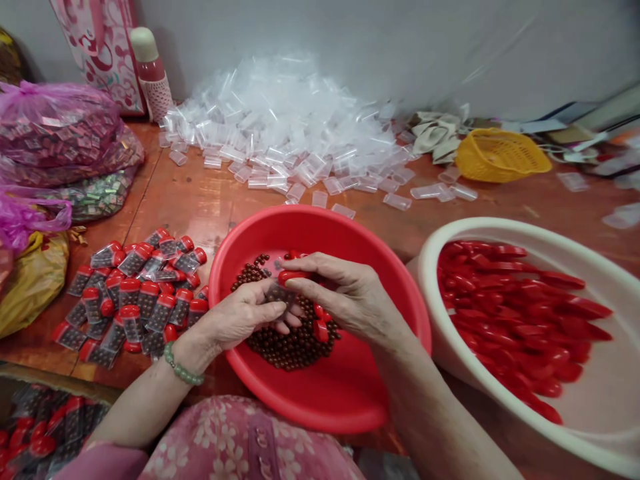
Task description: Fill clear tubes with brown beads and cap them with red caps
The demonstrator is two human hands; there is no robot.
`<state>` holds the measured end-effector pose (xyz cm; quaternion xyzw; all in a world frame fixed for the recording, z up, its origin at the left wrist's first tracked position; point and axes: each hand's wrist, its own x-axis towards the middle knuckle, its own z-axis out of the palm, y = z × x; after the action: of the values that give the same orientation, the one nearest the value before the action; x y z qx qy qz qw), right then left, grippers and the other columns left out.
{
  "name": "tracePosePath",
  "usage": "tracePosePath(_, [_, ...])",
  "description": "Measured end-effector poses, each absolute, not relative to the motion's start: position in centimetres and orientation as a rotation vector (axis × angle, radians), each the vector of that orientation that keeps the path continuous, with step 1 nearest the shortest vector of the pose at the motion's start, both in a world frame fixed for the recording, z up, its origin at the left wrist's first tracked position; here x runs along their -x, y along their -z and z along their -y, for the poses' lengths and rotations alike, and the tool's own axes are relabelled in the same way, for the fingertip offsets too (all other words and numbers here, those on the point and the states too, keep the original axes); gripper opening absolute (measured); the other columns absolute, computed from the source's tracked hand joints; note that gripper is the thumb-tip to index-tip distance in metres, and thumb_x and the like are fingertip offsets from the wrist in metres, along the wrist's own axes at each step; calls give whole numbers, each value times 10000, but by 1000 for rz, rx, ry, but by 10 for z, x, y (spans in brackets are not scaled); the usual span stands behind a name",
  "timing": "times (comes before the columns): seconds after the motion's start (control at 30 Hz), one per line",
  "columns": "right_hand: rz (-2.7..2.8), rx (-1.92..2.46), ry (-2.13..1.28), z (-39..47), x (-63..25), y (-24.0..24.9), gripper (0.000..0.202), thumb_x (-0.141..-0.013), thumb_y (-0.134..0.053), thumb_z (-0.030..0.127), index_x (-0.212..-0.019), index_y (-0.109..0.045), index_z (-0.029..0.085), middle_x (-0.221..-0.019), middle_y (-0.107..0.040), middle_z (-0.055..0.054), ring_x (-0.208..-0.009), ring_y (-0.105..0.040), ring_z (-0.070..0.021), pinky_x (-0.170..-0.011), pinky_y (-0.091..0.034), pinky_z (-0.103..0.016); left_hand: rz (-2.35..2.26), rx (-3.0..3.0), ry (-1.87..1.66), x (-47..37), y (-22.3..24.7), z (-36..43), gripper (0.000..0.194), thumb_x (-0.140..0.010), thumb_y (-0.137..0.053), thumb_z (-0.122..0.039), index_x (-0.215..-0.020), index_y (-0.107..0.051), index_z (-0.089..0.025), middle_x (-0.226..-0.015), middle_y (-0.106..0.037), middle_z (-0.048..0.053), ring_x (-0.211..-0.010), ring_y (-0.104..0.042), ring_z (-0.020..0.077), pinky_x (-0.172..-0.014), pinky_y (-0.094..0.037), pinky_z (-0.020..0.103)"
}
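Over a red basin (370,393), my left hand (245,310) is closed on a small clear plastic container (281,293) with dark beads inside. My right hand (355,293) pinches a red cap (293,275) between thumb and fingers at that container's upper end. Whether the cap is fully seated cannot be made out. Below both hands, loose brown beads (290,353) lie in the basin, with a few red caps (321,327) among them. Left of the basin, many filled containers with red caps (130,287) lie heaped on the table.
Empty clear containers (290,127) are piled against the wall. A white tub (425,267) of red plastic parts (510,313) stands right, below a yellow basket (500,157). At left are filled plastic bags (60,133), a bottle (150,70) and a box of capped containers (45,427).
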<state>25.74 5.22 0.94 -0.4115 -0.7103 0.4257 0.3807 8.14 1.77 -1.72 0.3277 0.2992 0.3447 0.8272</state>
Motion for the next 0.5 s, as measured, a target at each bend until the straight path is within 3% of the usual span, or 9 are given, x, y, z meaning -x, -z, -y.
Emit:
tracePosePath(0.33, [1791,1164,-1141,-52,-287,-4,164,-783,-719,272,-942,-748,250,-833,-718,-11,-742,-651,-131,-693,-519,-261,-649,-684,-773,-79,17,-18,395,-769,-726,-342,-1074,-610,-120,-927,-626,59,-802,-615,116,-717,-461,240])
tracePosePath(0.5, [1496,1211,-1039,-45,-266,-8,161,-768,-725,250,-928,-746,264,-836,-735,0,-737,-663,-131,-693,-536,-266,-653,-651,-777,-80,15,-18,380,-747,-751,-330,-1050,-634,-132,-923,-643,60,-841,-617,133,-764,-463,262])
